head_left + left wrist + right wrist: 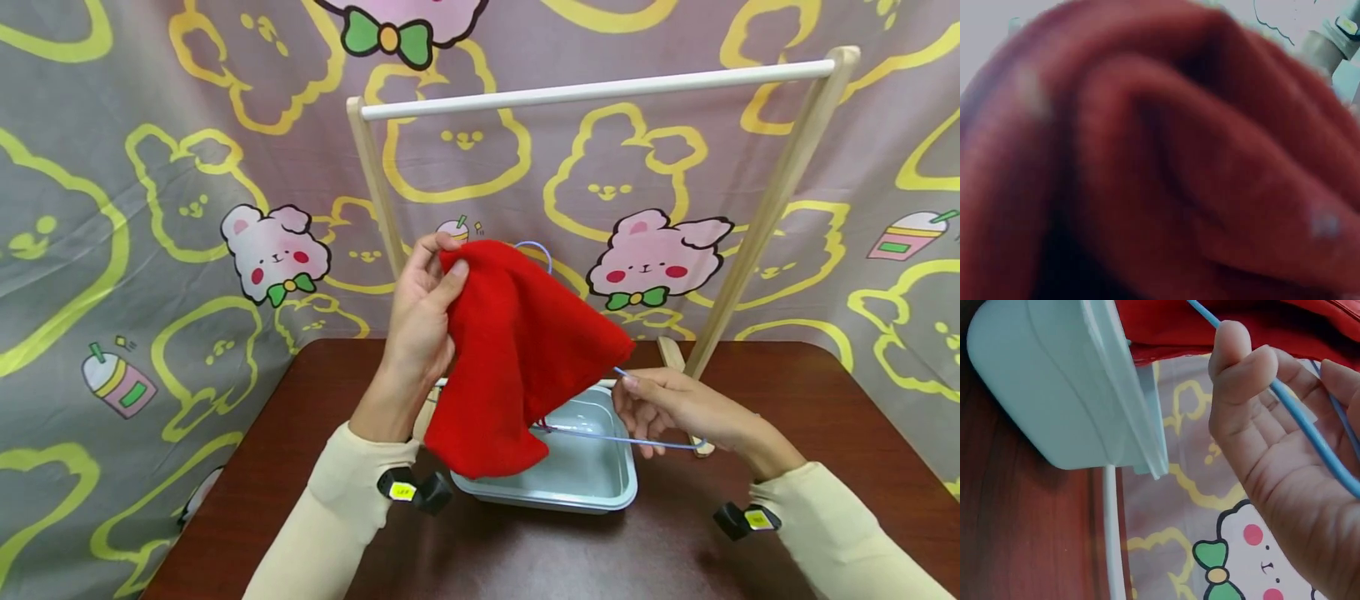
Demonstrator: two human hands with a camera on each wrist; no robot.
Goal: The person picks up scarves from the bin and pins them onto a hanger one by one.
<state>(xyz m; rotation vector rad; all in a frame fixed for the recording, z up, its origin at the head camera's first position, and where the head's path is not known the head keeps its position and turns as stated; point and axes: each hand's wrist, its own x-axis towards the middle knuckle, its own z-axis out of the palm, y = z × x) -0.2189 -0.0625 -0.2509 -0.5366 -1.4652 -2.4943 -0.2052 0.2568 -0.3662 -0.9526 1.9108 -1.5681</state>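
Observation:
A red piece of cloth (pixel 517 333) hangs in folds in front of me. My left hand (pixel 420 312) pinches its upper left edge between thumb and fingers. A thin blue clothes hanger (pixel 622 438) runs partly behind or inside the cloth, its hook showing above the cloth's top edge. My right hand (pixel 671 407) pinches the hanger's sloping arm beside the cloth's right corner, as the right wrist view shows with the hanger wire (pixel 1304 422) between thumb and finger. Cloth (pixel 1222 144) fills the left wrist view and hides the left hand there.
Below the cloth stands a pale blue-green basin (pixel 543 500) on the dark wooden table (pixel 772 517). Behind it rises a wooden rack with a white top rail (pixel 600 90) and a right post (pixel 772 204). A patterned curtain (pixel 180 275) surrounds the table at the back and sides.

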